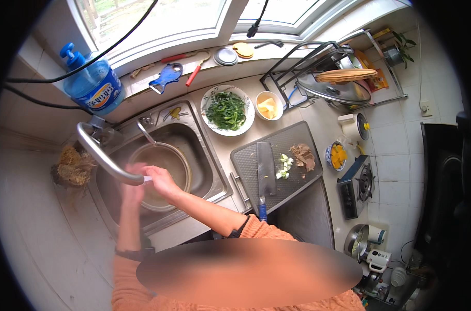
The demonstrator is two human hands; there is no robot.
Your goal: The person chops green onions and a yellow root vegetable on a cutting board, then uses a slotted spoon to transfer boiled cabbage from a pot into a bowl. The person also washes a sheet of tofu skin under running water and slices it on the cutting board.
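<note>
Both hands are over the stainless steel sink [204, 171], close together at the end of the curved metal faucet spout [107, 159]. Motion blurs my left hand [133, 192], which is partly behind the spout. Beside the white spout tip [147, 179] is my right hand [162, 182], with its fingers reaching toward the left hand. No held thing shows in either hand, and how far the fingers are closed is unclear. Below them, a round metal basin [185, 167] with cloudy liquid sits in the sink. A second, thinner tap [145, 130] arches over the basin's rim.
Right of the sink, a cleaver [265, 167] lies on a grey cutting board [251, 155] beside chopped scallion [284, 165] and brown scraps [303, 156]. Behind stand a bowl of cut greens [227, 110] and a bowl of yellow slices [268, 108]. A detergent bottle [95, 83] stands left.
</note>
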